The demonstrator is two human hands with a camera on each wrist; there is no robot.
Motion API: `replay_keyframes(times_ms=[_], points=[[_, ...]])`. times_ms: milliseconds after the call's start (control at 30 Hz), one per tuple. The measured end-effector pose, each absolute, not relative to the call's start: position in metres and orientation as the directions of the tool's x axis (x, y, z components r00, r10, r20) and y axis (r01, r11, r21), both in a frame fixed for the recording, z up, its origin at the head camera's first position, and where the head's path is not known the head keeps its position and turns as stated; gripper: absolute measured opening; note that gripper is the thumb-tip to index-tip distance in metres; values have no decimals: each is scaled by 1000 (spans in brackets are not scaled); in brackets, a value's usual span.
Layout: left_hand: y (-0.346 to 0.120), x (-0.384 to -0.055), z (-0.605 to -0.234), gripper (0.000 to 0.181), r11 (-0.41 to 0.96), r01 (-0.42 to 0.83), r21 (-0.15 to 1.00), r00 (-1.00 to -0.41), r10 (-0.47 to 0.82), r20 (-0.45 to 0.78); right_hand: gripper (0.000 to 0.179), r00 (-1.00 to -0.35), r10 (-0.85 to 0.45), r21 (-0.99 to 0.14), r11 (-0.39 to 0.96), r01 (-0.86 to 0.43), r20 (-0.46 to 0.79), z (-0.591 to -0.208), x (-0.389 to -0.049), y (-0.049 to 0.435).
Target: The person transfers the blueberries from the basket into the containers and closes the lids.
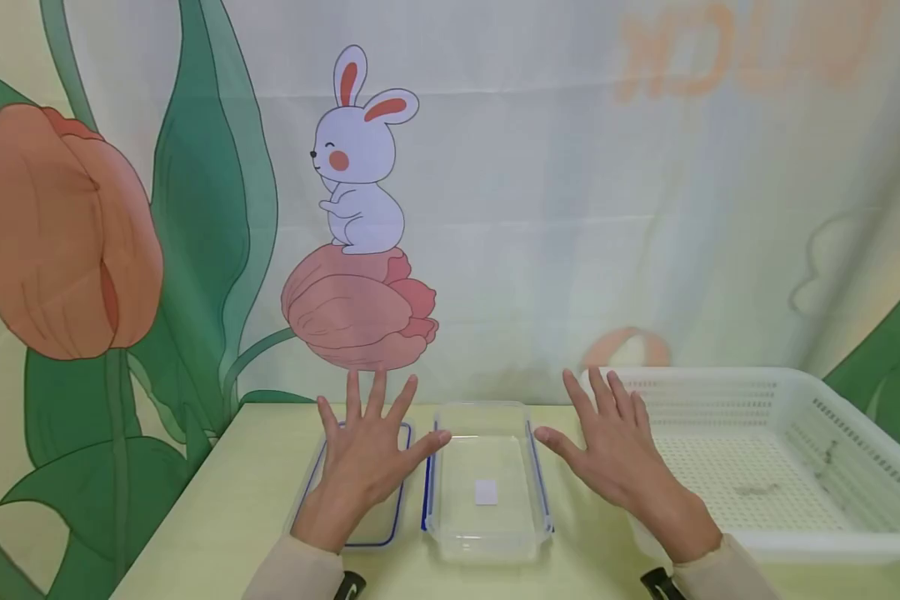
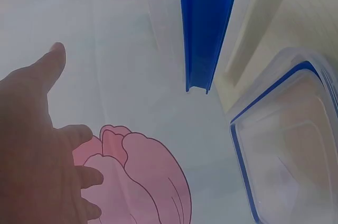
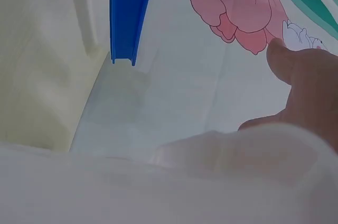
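A clear container [image 1: 487, 547] stood at the lower middle of the head view, its open side upward and its long axis running up the frame, a small white square [image 1: 486, 492] showing within. To its left, a clear lid [image 1: 381, 518] with a blue seal lay lengthwise likewise. The left hand [image 1: 371, 457], fingers spread, appeared over the lid; the right hand [image 1: 621, 460], fingers extended, appeared between container and white basket [image 1: 802, 546], lower right on the surface [image 1: 187, 533]. Both held nothing. The head view showed thin blue edges; the wrist views showed broad faces of blue flaps [image 2: 206, 34], hanging downward in the frame.
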State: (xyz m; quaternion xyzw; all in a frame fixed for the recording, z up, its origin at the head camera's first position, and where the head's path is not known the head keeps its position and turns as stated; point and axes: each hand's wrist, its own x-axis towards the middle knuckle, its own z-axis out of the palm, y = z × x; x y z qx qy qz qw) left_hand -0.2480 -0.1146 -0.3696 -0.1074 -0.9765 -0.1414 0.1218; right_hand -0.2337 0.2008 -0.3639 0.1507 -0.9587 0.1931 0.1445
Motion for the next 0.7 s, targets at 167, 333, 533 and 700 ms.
replay_keyframes(times_ms=[167,333,533,700], points=[[-114,-247,-369,94,924,261,279,-941,180,286,88,-903,-256,-327,869,-372,346,-357,-233,208],[-112,-245,-370,93,896,276,346,-933,163,322,85,-876,-302,-355,826,-437,376,-347,-230,219],[-112,-246,-375,93,848,276,453,-935,128,330,79,-850,-346,-400,768,-499,397,-336,-227,237],[-111,-247,-378,91,804,291,519,-930,111,350,79,-862,-354,-453,741,-495,362,-323,-224,254]])
